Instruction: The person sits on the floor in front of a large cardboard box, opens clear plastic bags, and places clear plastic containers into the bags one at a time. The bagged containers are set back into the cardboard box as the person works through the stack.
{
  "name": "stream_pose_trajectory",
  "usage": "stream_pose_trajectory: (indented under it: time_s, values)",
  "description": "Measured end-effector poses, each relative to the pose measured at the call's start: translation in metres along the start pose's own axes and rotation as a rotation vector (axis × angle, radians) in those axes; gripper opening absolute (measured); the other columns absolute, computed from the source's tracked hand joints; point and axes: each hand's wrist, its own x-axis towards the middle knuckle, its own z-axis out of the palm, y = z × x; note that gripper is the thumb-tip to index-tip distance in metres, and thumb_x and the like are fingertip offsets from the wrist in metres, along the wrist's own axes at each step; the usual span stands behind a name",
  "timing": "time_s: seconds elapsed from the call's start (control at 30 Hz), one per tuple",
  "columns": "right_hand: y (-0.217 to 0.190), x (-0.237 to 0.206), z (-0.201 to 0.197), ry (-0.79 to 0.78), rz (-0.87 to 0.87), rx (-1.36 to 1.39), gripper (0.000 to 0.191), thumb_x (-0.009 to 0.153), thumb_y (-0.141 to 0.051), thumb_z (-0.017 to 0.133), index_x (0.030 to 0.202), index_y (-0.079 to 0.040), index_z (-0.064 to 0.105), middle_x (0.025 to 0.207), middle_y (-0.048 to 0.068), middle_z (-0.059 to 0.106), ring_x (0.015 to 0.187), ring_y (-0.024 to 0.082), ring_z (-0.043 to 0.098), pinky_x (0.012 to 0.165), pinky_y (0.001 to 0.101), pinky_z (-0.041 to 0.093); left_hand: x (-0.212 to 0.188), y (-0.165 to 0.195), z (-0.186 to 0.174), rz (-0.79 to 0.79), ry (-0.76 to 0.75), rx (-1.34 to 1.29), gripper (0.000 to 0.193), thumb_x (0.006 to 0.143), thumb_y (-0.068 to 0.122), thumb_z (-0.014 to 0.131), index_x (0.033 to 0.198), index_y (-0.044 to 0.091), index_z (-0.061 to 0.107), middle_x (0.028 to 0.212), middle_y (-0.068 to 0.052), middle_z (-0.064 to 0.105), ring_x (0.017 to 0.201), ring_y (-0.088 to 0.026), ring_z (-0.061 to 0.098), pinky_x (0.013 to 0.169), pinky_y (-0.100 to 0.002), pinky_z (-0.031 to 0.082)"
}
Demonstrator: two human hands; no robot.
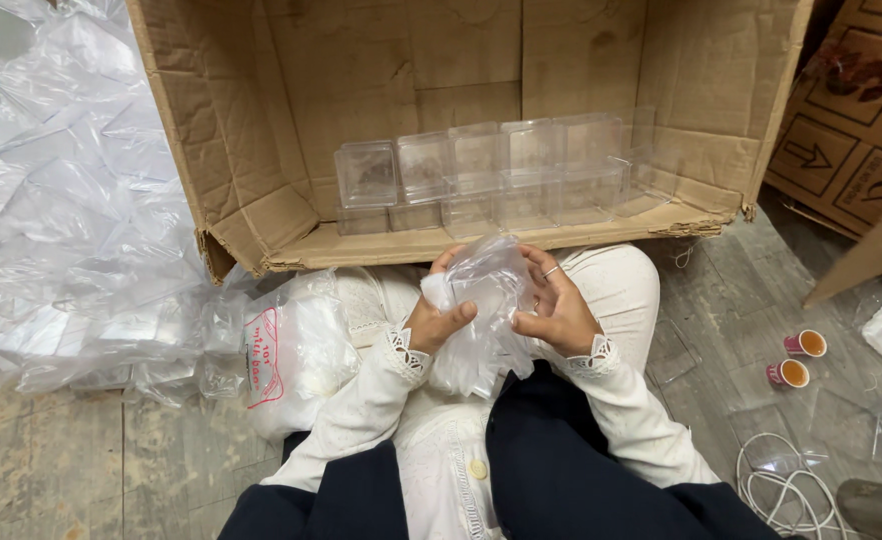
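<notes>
Both hands hold a crumpled clear plastic bag [486, 290] over my lap. My left hand [434, 318] grips its left side with the thumb pressed on the film. My right hand [558, 305], with a ring on one finger, pinches the right side. Something clear sits inside the bag, but I cannot tell its shape. Just beyond the hands lies a large cardboard box [261, 140] on its side, open towards me, with several clear plastic boxes [481, 175] stacked in two rows inside.
A heap of clear plastic bags [71, 200] fills the left. A white bag with red print [296, 355] lies by my left knee. Two small cups of tea [796, 358] stand on the floor at right, near a white cable [786, 490] and printed cartons [856, 110].
</notes>
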Motion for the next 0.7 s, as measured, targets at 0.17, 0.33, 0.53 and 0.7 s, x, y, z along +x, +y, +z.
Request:
stream_pose_trajectory:
  time_s: [0.17, 0.33, 0.53, 0.7]
  values:
    - [-0.004, 0.001, 0.000, -0.025, 0.026, 0.080, 0.097, 0.073, -0.002, 0.084, 0.154, -0.007, 0.033, 0.148, 0.015, 0.046, 0.140, 0.028, 0.046, 0.115, 0.0417, 0.041, 0.000, 0.000, 0.001, 0.024, 0.004, 0.003, 0.108, 0.083, 0.047, 0.085, 0.158, 0.002, 0.022, 0.149, -0.013, 0.048, 0.140, -0.023, 0.046, 0.118, -0.039, 0.038]
    - [-0.002, -0.003, 0.014, -0.018, -0.042, 0.134, 0.097, 0.072, -0.002, 0.085, 0.153, -0.009, 0.033, 0.150, 0.015, 0.045, 0.140, 0.027, 0.046, 0.116, 0.0435, 0.041, -0.005, 0.004, 0.006, 0.038, 0.021, 0.009, 0.103, 0.086, 0.041, 0.083, 0.159, 0.002, 0.022, 0.150, -0.013, 0.048, 0.141, -0.023, 0.046, 0.119, -0.038, 0.038]
    - [-0.001, 0.006, 0.033, 0.123, -0.022, -0.033, 0.093, 0.074, -0.014, 0.084, 0.151, -0.010, 0.032, 0.148, 0.014, 0.049, 0.138, 0.027, 0.049, 0.116, 0.0419, 0.041, 0.002, 0.024, 0.002, -0.023, 0.049, 0.014, 0.095, 0.088, 0.043, 0.078, 0.159, 0.005, 0.028, 0.148, -0.013, 0.051, 0.138, -0.022, 0.049, 0.115, -0.036, 0.040]
    - [-0.005, 0.016, 0.034, 0.396, 0.019, -0.811, 0.095, 0.064, -0.024, 0.091, 0.142, -0.010, 0.039, 0.134, 0.014, 0.057, 0.125, 0.025, 0.058, 0.111, 0.0372, 0.046, 0.002, 0.042, 0.006, -0.213, 0.315, 0.616, 0.081, 0.078, 0.050, 0.081, 0.141, 0.005, 0.056, 0.124, -0.011, 0.072, 0.115, -0.018, 0.067, 0.098, -0.032, 0.052]
